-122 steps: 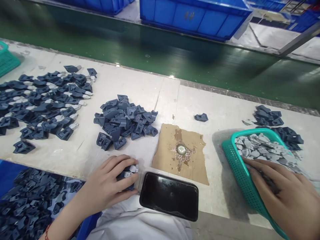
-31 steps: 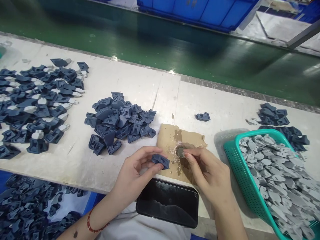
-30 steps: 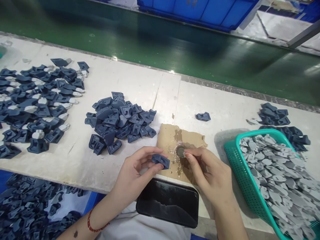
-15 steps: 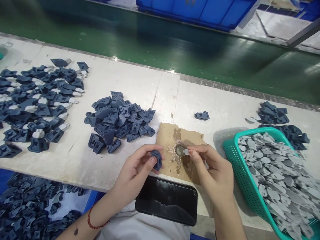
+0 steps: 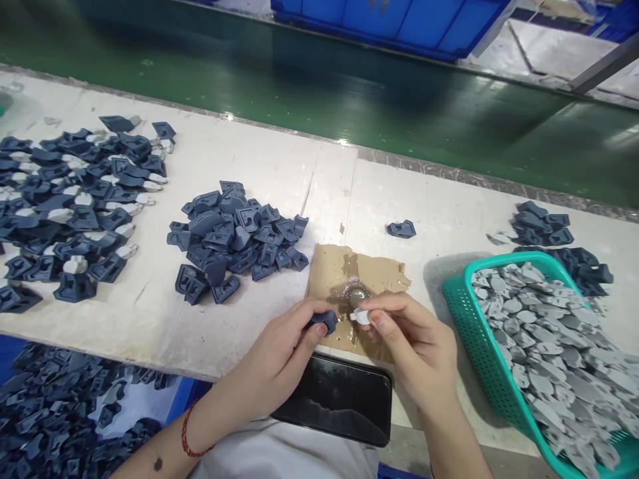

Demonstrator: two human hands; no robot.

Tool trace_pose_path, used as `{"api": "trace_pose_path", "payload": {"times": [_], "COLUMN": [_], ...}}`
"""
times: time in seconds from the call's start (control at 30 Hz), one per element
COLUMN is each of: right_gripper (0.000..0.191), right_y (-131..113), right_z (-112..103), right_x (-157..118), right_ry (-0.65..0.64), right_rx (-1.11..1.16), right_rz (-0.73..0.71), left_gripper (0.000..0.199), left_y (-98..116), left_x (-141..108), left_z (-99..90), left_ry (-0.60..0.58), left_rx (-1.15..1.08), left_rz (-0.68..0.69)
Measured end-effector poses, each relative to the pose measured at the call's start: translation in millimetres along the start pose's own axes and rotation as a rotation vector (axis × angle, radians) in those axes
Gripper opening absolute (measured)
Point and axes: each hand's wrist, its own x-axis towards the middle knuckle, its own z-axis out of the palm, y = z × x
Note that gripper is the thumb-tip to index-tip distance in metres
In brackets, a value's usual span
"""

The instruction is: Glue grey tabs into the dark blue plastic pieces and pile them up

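My left hand (image 5: 287, 349) pinches a dark blue plastic part (image 5: 325, 320) between thumb and fingers. In my right hand (image 5: 412, 342) is a small light grey plastic piece (image 5: 361, 317), its narrow end facing the blue part; a short gap separates the two. Just beyond the grey piece, a small round dish of clear liquid (image 5: 357, 295) sits on a wet, stained sheet of brown cardboard (image 5: 329, 263). Below my hands lies a black phone (image 5: 344, 399), partly covered by my left hand.
A green basket (image 5: 492, 379) of grey pieces stands on the right. Loose blue parts (image 5: 234, 233) are heaped left of the cardboard, with joined blue-and-grey parts (image 5: 84, 206) farther left. One blue part (image 5: 401, 229) lies beyond the cardboard. A blue bin (image 5: 182, 399) sits below the table edge.
My right hand has drawn the grey piece back from the dish toward me and the blue part. My left hand has turned the blue part and moved slightly right.
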Motion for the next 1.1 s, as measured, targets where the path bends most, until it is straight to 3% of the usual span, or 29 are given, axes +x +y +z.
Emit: {"api": "trace_pose_path", "payload": {"times": [0.17,0.77,1.1], "right_gripper": [0.012,0.012,0.014], "right_y": [-1,0,-5], "right_z": [4,9,12], "right_x": [-1,-1,0], "right_ry": [-0.087,-0.158,-0.174], "right_rx": [-0.046,-0.155,-0.133], "right_rz": [-0.017,-0.127,-0.103], "left_gripper": [0.025,0.029,0.025], "left_y": [2,2,4], "left_x": [0,2,0], "left_z": [0.5,2.0,2.2], "left_ry": [-0.032,-0.029,-0.018], "left_rx": [-0.007,0.023,0.064], "left_rz": [0.004,0.019,0.038]}}
